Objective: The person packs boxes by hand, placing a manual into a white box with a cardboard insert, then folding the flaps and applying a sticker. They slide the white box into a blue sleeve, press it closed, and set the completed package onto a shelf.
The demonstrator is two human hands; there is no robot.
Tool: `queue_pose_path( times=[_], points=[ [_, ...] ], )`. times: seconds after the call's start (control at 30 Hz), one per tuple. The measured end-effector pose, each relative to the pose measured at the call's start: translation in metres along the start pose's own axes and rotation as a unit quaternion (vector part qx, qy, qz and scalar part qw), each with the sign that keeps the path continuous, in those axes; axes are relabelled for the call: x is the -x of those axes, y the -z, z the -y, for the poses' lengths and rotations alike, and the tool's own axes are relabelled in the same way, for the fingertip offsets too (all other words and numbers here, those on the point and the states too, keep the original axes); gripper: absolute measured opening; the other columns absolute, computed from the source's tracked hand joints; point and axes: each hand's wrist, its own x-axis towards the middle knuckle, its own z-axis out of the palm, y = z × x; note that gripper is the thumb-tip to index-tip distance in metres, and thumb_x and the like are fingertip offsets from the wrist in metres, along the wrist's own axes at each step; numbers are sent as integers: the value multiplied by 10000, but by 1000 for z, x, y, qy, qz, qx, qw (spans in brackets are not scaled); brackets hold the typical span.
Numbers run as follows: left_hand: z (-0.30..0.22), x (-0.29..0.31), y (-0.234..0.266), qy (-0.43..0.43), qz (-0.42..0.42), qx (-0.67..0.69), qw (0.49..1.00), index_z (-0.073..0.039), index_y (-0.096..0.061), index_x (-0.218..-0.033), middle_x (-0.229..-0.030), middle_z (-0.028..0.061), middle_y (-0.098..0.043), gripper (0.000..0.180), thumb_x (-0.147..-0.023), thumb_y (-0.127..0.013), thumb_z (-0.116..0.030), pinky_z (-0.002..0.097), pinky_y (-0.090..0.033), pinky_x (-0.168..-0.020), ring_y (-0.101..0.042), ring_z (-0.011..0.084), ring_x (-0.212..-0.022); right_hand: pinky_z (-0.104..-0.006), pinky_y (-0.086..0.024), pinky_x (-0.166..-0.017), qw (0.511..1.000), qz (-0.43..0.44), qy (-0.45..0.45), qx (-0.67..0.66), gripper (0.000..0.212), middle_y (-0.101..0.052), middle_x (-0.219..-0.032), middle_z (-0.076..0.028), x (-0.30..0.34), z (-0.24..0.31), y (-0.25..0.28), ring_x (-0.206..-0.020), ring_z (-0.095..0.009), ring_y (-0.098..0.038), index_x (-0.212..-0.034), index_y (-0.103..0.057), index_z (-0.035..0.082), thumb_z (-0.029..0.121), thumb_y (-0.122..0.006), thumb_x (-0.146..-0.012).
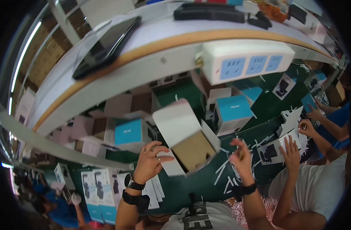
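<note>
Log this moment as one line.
left hand: at left flap of open white box | right hand: right of box, blurred | inside: brown cardboard insert | beyond, right: teal-topped box

White carton [180, 128], mid-frame, just right of and below center. Open, mouth facing the camera, sitting skewed. Long top flap [171, 117] thrown back toward upper left, plain white inside, rounded free edge. Two short side flaps splayed: one [210, 135] on the right, one [171, 164] at lower left. Brown cardboard insert [192, 149] seated inside, fills most of the opening, flat face showing. Small dark notch [208, 156] in it near the right-hand end. Can't tell what's under the insert. Carton's outer print not visible.
</note>
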Motion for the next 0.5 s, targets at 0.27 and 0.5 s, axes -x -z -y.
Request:
queue_pose_path(
  times=[0.27, 0.5],
  points=[
    [-81, 119, -103, 266, -302, 452, 796, -35, -575, -1458, -1544, 207, -514, 592, -901, -762, -111, 499, -415, -1147, -500, 359, -1421, -330, -524, -968, 988, -9, 25, 155, 598, -670, -1303, -109, 72, -55, -88, -1094, -194, -667, -1451, -550, -13, 104, -767, -906],
    [-80, 93, -175, 527, -143, 499, 673, 8, -413, -1585, -1535, 156, -540, 719, -984, -750, -198, 389, -342, -1227, -470, 241, -1446, -336, -536, -947, 996, 53, -44, 60, 492, -708, -1229, -116, 80, -55, -73, -1091, -172, -659, -1428, -556, -24, 121, -716, -986]
  ],
)
